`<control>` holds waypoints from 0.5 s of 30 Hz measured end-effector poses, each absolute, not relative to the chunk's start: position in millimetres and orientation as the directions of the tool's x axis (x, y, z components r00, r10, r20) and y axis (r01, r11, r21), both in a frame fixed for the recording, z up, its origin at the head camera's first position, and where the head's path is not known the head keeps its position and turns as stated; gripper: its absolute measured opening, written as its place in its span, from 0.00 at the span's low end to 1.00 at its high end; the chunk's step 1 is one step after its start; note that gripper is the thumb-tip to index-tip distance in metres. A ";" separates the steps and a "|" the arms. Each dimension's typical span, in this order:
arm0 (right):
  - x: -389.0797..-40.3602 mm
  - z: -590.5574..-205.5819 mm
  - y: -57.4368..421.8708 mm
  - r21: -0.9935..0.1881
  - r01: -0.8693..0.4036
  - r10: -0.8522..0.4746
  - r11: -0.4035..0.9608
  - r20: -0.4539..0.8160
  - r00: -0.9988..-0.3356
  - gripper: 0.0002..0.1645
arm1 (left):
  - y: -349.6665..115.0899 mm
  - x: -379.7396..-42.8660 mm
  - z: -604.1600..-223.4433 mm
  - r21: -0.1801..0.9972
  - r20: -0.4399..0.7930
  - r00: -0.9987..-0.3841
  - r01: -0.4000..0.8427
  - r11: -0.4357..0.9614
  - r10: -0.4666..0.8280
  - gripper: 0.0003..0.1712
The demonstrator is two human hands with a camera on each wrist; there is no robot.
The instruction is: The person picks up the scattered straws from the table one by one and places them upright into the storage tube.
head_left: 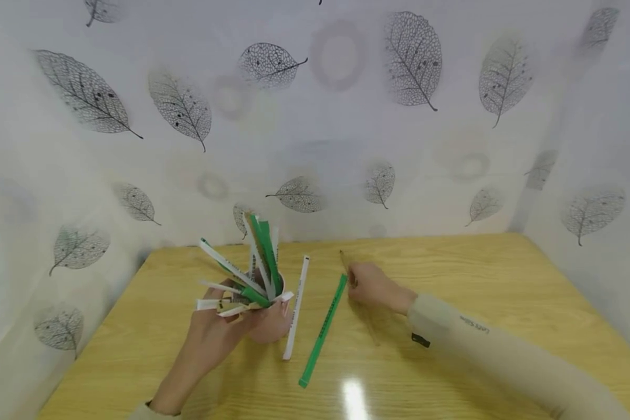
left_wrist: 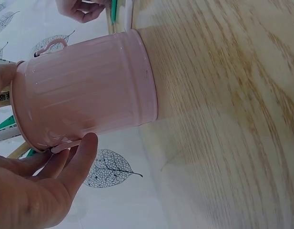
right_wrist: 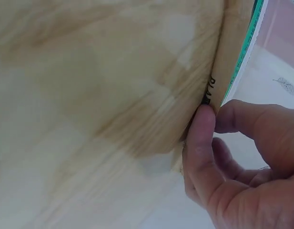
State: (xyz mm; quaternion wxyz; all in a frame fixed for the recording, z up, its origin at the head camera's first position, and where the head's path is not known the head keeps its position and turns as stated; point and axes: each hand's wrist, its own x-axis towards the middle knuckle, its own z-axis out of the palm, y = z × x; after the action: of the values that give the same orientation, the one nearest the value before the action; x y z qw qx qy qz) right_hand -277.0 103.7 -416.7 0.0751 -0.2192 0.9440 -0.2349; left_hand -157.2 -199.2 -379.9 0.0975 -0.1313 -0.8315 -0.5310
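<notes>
A pink ribbed metal pail (left_wrist: 89, 86) stands on the table with several slim white, green and brown packets (head_left: 265, 251) poking out of its top. My left hand (head_left: 210, 332) grips it near the rim, thumb on one side and fingers by a small side handle (left_wrist: 65, 145). To the right, my right hand (head_left: 373, 286) pinches a slim brown packet (right_wrist: 232, 43) with dark lettering between thumb and index finger. This packet lies along the tabletop. Between the hands lie a white packet (head_left: 296, 309) and a green packet (head_left: 322, 332), roughly side by side.
The wood-grain table (head_left: 478, 262) reaches back to a pale cloth (head_left: 341, 134) printed with dark leaves, which also hangs at both sides. A bright glare spot shows near the front of the table.
</notes>
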 end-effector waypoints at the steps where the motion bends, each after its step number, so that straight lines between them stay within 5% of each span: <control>1: -277.2 -416.4 104.3 -0.477 -0.356 -0.431 0.804 -0.054 -0.901 0.10 | -199.9 -157.4 -381.8 0.851 0.295 -0.950 0.309 0.425 0.098 0.31; 7: -278.6 -412.7 107.3 -0.515 -0.215 -0.336 0.830 -0.152 -0.930 0.24 | -200.5 -158.0 -385.3 0.807 0.321 -0.942 0.326 0.492 0.099 0.28; 15: -287.9 -386.2 112.6 -0.684 -0.279 -0.412 0.674 -0.034 -0.911 0.07 | -201.0 -159.9 -387.0 0.834 0.344 -0.932 0.361 0.417 0.118 0.29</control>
State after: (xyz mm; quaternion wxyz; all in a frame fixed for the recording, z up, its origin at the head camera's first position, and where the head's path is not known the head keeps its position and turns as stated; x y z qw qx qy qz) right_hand -287.9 112.6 -386.2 0.0932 -0.1899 0.9101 -0.3564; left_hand -159.9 -201.0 -387.0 0.1166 -0.1436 -0.8337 -0.5202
